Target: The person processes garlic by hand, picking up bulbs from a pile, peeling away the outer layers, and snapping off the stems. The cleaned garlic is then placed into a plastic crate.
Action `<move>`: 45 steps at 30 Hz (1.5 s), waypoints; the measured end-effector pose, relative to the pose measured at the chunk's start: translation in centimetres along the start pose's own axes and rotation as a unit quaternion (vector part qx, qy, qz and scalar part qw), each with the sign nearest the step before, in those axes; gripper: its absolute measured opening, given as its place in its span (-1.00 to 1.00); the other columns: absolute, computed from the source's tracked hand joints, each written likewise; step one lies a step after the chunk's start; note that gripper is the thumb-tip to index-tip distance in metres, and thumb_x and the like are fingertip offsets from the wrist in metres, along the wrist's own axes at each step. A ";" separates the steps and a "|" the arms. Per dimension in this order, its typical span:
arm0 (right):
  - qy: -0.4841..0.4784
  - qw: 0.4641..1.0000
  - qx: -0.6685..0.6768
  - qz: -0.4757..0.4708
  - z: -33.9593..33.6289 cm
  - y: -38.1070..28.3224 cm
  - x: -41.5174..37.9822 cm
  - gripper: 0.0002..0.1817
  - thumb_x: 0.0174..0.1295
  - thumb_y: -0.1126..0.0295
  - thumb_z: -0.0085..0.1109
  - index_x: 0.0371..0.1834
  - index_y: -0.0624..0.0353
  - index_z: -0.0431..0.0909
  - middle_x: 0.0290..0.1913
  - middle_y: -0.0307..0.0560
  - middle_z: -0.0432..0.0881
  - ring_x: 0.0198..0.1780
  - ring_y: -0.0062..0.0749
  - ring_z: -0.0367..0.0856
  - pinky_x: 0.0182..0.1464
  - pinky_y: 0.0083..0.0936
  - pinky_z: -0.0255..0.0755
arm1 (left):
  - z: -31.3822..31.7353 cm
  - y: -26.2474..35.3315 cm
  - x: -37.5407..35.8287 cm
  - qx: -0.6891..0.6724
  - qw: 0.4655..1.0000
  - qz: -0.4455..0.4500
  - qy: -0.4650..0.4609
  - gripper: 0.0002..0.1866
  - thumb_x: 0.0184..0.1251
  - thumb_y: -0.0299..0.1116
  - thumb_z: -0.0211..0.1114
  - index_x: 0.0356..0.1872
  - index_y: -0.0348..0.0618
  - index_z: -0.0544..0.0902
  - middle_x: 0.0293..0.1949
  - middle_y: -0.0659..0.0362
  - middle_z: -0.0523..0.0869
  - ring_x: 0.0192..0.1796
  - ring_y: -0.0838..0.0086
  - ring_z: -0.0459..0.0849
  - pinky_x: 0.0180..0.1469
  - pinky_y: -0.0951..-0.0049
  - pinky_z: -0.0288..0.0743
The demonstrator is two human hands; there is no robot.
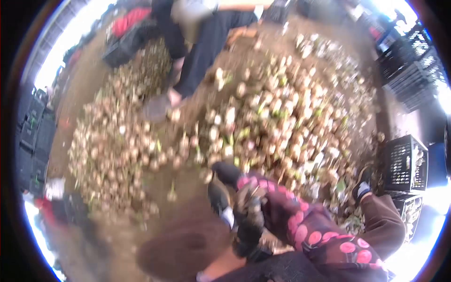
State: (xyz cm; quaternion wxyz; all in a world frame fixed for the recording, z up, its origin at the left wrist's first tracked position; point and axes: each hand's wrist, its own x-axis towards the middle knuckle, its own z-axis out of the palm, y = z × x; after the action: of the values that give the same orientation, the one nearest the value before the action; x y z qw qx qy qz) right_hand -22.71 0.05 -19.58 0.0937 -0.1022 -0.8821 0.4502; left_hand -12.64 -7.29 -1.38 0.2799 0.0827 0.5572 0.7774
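Note:
My right hand (227, 174), in a dark glove at the end of a dark sleeve with pink round shapes, reaches over the near edge of a large pile of pale bulbs (277, 122) with green bits. Its fingers are smeared, and no held item can be made out. Closer to my body is my left hand (249, 214), in a dark, dirt-stained glove beside my shoe (218, 196). Blur hides its fingers and anything in them.
Another pile of bulbs (112, 141) spreads over the dirt ground at left. Another person's dark-trousered leg (199, 56) and shoe (157, 108) are between the piles. Black crates (400, 164) stand at right; my brown-trousered leg (383, 223) bends nearby.

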 end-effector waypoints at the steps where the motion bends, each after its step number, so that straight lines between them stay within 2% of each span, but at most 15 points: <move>1: -0.092 0.990 -0.077 -0.066 -0.7 2.1 1.1 -0.83 0.21 0.36 0.01 -0.25 0.16 0.56 -0.34 0.10 0.61 -0.34 -0.08 0.58 -0.19 -0.26 0.48 | -0.6 -1.5 0.3 0.091 0.993 0.055 0.051 -0.65 0.37 -0.46 0.09 0.13 -0.34 0.41 0.00 0.10 0.55 -0.03 0.47 0.56 -0.02 0.51 0.46; 4: 0.000 0.966 0.158 0.203 -8.4 -1.8 -3.0 -0.77 0.29 0.23 0.08 -0.23 0.13 0.62 -0.39 0.02 0.58 -0.38 -0.25 0.56 -0.26 -0.35 0.47 | -0.8 -1.6 1.4 0.101 0.987 0.032 0.119 -0.57 0.23 -0.55 0.17 0.14 -0.26 0.40 0.01 0.11 0.51 0.06 0.41 0.49 0.10 0.43 0.42; 6: 0.117 0.985 0.070 0.104 -13.3 -4.4 -6.6 -0.76 0.15 0.30 0.21 -0.17 0.16 0.60 -0.31 0.05 0.61 -0.21 -0.10 0.61 -0.13 -0.33 0.47 | -2.5 -4.6 1.7 0.388 0.906 0.113 0.121 -0.54 0.21 -0.55 0.19 0.17 -0.27 0.37 -0.01 0.14 0.51 0.06 0.42 0.49 0.12 0.44 0.41; 14: 0.067 0.994 -0.085 0.007 -22.5 -12.7 -17.4 -0.73 0.10 0.36 0.21 -0.13 0.19 0.57 -0.24 0.04 0.62 -0.28 -0.14 0.60 -0.21 -0.30 0.48 | 0.7 -4.8 -0.8 0.183 0.952 0.066 -0.238 -0.42 0.40 -0.35 0.09 0.38 -0.24 0.14 0.00 0.09 0.56 0.05 0.52 0.51 0.11 0.50 0.38; 15: 0.103 0.947 0.303 0.020 -22.7 -12.3 -18.0 -0.75 0.13 0.38 0.20 -0.13 0.21 0.56 -0.23 -0.01 0.63 -0.28 -0.20 0.60 -0.20 -0.35 0.48 | 2.6 -3.0 -1.6 0.032 0.968 -0.057 -0.241 -0.47 0.43 -0.15 -0.02 0.31 -0.21 0.24 0.04 0.08 0.56 0.08 0.42 0.53 0.10 0.34 0.42; 16: 0.119 0.754 0.645 0.030 -23.1 -12.7 -18.7 -0.76 0.16 0.40 0.19 -0.13 0.24 0.55 -0.22 -0.06 0.63 -0.28 -0.26 0.60 -0.19 -0.39 0.49 | 1.9 -3.9 -1.6 -0.022 0.956 -0.135 -0.260 -0.47 0.44 -0.06 -0.10 0.28 -0.19 0.29 0.04 0.07 0.57 0.07 0.36 0.56 0.10 0.27 0.44; 18: 0.296 0.864 0.407 0.017 -24.6 -12.3 -20.3 -0.74 0.31 0.46 0.09 0.05 0.24 0.47 -0.08 -0.08 0.58 -0.04 -0.41 0.52 -0.05 -0.49 0.45 | 1.5 -3.7 -2.1 -0.118 0.910 -0.295 -0.266 -0.40 0.47 0.12 -0.24 0.21 -0.17 0.39 0.05 0.05 0.60 0.05 0.25 0.61 0.09 0.13 0.47; 21: 0.176 0.949 0.261 -0.012 -24.8 -11.3 -22.8 -0.30 0.24 0.52 0.19 0.41 0.16 0.06 0.13 -0.14 0.45 0.07 -0.45 0.47 0.11 -0.48 0.40 | 5.4 1.1 -5.2 -0.229 0.901 -0.226 -0.292 -0.52 0.36 -0.14 0.07 0.14 -0.29 0.44 -0.05 0.00 0.63 -0.05 0.26 0.64 0.04 0.24 0.51; 22: 0.077 0.913 0.397 0.049 -24.9 -13.0 -24.0 -0.20 0.18 0.46 0.29 0.44 0.15 0.02 0.16 -0.15 0.43 0.11 -0.48 0.45 0.12 -0.47 0.40 | 4.9 -0.7 -3.9 -0.250 0.871 -0.314 -0.283 -0.55 0.38 -0.17 0.03 0.15 -0.27 0.44 -0.05 0.03 0.64 -0.10 0.32 0.64 -0.11 0.34 0.56; 26: 0.178 0.882 0.437 0.001 -24.2 -11.6 -26.4 -0.18 0.05 0.37 0.42 0.35 0.22 0.15 0.12 -0.15 0.46 0.04 -0.48 0.50 0.12 -0.44 0.42 | 5.5 -2.0 -4.0 0.067 0.944 -0.093 -0.311 -0.63 0.41 -0.15 0.00 0.06 -0.16 0.53 -0.15 0.14 0.67 -0.22 0.54 0.64 -0.32 0.51 0.54; 28: 0.263 0.921 0.281 0.056 -24.4 -13.3 -27.8 -0.23 0.00 0.34 0.45 0.26 0.25 0.25 0.11 -0.02 0.46 0.10 -0.30 0.50 0.12 -0.40 0.42 | 5.8 -1.0 -4.4 0.068 0.938 -0.106 -0.323 -0.65 0.41 -0.12 0.04 -0.01 -0.13 0.57 -0.21 0.24 0.67 -0.29 0.60 0.62 -0.35 0.59 0.50; 30: 0.283 0.937 -0.206 0.014 -25.3 -14.6 -29.3 -0.23 -0.11 0.35 0.49 0.22 0.22 0.30 0.11 0.11 0.47 0.10 -0.04 0.50 0.14 -0.34 0.41 | 7.2 -0.3 -5.5 0.010 0.947 -0.119 -0.298 -0.68 0.40 -0.10 0.09 -0.08 -0.11 0.60 -0.34 0.33 0.65 -0.42 0.67 0.57 -0.45 0.64 0.40; 34: 0.296 0.929 -0.221 -0.032 -24.9 -14.8 -30.3 -0.25 -0.20 0.38 0.51 0.14 0.19 0.38 0.09 0.17 0.47 0.11 0.11 0.48 0.15 -0.28 0.39 | 7.7 -1.4 -6.3 0.112 0.953 -0.022 -0.281 -0.77 0.35 -0.25 0.18 -0.06 -0.10 0.58 -0.49 0.39 0.60 -0.56 0.74 0.47 -0.59 0.70 0.28; 37: 0.311 0.948 0.070 0.013 -24.4 -13.9 -30.7 -0.30 -0.23 0.43 0.52 0.10 0.17 0.45 0.07 0.09 0.51 0.14 -0.06 0.47 0.17 -0.29 0.35 | 8.7 1.6 -7.3 0.015 0.938 -0.120 -0.325 -0.78 0.29 -0.37 0.21 -0.09 -0.21 0.60 -0.31 0.28 0.65 -0.43 0.73 0.52 -0.41 0.67 0.41; 45: 0.330 0.944 -0.018 0.014 -25.0 -14.5 -31.7 -0.29 -0.21 0.43 0.52 0.12 0.17 0.43 0.10 0.08 0.49 0.14 -0.05 0.47 0.20 -0.30 0.33 | 8.4 0.4 -6.3 -0.050 0.891 -0.176 -0.416 -0.61 0.28 -0.40 0.18 0.14 -0.15 0.43 -0.19 0.26 0.64 -0.43 0.69 0.56 -0.47 0.69 0.45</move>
State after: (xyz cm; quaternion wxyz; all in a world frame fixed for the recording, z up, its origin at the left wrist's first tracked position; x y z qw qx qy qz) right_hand 12.78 2.69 4.30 0.3717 -0.2590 -0.8082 0.3762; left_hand -3.83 -3.83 3.21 0.6222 0.2854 0.3551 0.6367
